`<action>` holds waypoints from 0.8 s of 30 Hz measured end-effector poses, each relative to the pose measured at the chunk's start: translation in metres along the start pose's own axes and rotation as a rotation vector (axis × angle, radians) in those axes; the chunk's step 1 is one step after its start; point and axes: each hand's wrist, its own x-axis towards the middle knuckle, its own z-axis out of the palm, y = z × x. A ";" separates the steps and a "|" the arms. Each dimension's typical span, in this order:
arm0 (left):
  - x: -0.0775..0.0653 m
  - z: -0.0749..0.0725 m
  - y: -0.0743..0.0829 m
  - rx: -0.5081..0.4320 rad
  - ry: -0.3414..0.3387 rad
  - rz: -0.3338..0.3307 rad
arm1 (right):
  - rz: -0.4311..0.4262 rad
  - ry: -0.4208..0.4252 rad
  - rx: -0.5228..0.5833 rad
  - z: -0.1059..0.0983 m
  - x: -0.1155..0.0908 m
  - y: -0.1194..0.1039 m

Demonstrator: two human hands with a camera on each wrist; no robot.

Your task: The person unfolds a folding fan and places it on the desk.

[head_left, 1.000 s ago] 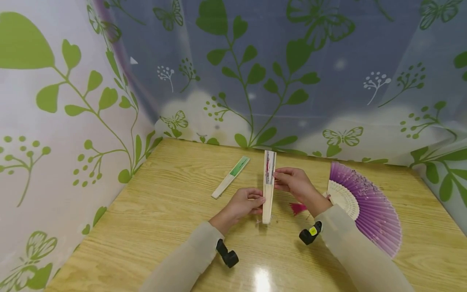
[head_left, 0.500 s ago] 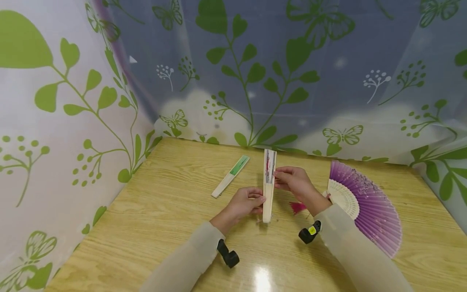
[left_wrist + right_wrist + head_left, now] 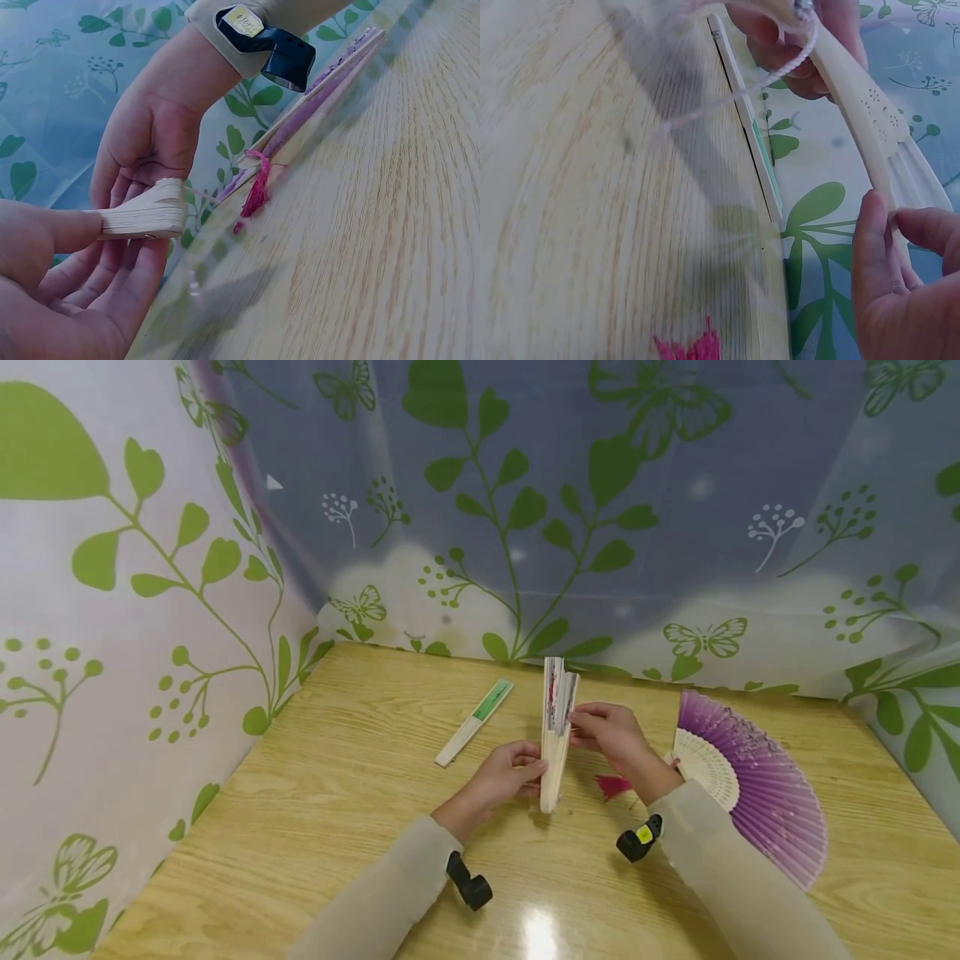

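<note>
Left hand (image 3: 502, 778) and right hand (image 3: 617, 737) pinch the cream, wood-looking folding fan (image 3: 553, 750) mid-frame, probably light but snappable, so grab outer slats (image 3: 857, 109).

Got a purple fan (image 3: 783, 802) spread wide on the right of the table (image 3: 315, 827), pink tassel (image 3: 612, 787) just beside it. Green fan (image 3: 474, 724) lies folded, kinda slanted. Leafy cloth (image 3: 540, 552) with butterflies hangs behind.
</note>
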 end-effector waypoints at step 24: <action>-0.002 -0.002 0.002 -0.035 0.141 0.080 | 0.030 0.095 0.048 -0.004 -0.001 -0.001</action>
